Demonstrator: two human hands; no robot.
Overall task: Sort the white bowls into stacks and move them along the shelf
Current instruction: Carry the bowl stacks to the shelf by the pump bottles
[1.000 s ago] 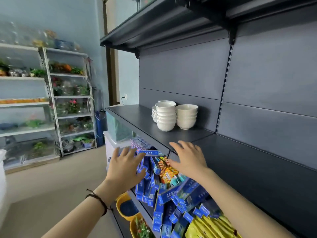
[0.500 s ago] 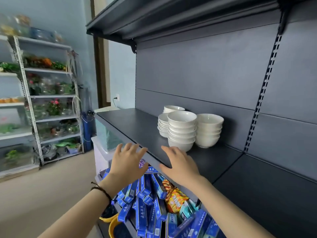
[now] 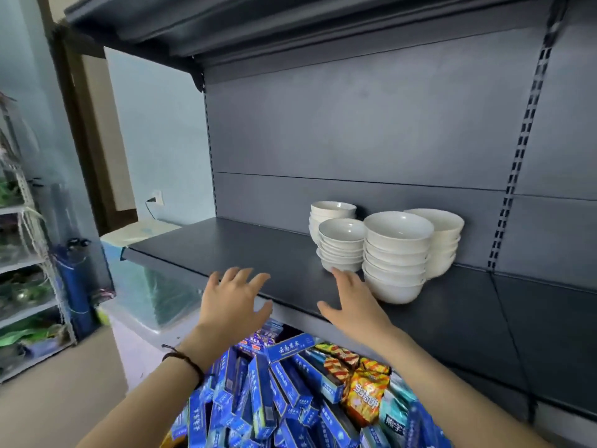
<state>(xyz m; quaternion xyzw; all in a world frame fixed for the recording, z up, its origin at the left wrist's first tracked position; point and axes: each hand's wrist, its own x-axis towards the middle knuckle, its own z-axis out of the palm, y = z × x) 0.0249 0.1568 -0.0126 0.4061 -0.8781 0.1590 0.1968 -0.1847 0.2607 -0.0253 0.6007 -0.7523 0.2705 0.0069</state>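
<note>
Head view is showing left grip (image 3: 235,302) and right grip (image 3: 353,307) hovering, spread and empty; best cupping the near stack (image 3: 395,257) low.

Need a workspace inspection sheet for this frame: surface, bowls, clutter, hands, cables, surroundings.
Surface: dark grey shelf, bare left of the bowls.
Job's things: white bowls in four stacks grouped near the back panel: back-left stack, front-left stack, front-middle stack, back-right stack.
Clutter: blue boxes and snack packets piled on the tier below.
Hands: left hand open, fingers spread, at the shelf's front edge; right hand open, fingertips near the front-left stack, contact unclear. Neither holds anything.
Cables: one cord plugged into a wall socket.
Surroundings: upper shelf overhead; white rack with plants far left.
</note>
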